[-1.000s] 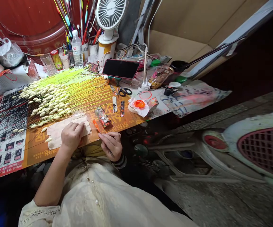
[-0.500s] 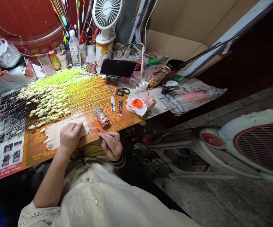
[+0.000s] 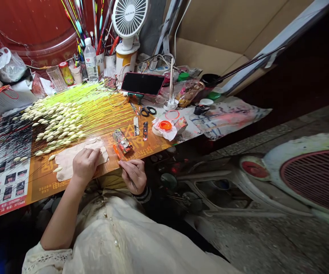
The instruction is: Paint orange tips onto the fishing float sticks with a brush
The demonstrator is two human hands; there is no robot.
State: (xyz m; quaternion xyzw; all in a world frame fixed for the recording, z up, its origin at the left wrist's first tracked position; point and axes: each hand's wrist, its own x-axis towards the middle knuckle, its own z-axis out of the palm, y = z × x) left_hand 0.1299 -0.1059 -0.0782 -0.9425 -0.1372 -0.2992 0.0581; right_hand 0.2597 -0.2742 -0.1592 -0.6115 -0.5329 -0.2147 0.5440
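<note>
My left hand (image 3: 85,164) is closed and rests on a pale pink cloth (image 3: 64,160) at the table's front edge. What its fingers hold, if anything, is hidden. A cream oval float body (image 3: 57,169) lies at the cloth's left side. Held at the table edge, my right hand (image 3: 135,174) pinches a thin rod (image 3: 133,185), whose end shows below the fingers. Just beyond those fingertips is a narrow orange strip (image 3: 116,151), beside a paint-smeared block (image 3: 122,141). Many more cream float bodies (image 3: 57,123) with thin yellow-tipped stems lie to the left.
Black-handled scissors (image 3: 148,111), a small dish of orange paint (image 3: 165,125) and a phone (image 3: 143,83) stand beyond my right hand. Farther back are a water bottle (image 3: 90,62) and a white fan (image 3: 130,15). A pale chair (image 3: 267,167) stands at the right.
Both hands keep nearly the same place and grip. The rod in my right hand looks slightly shifted; the view itself has moved a little.
</note>
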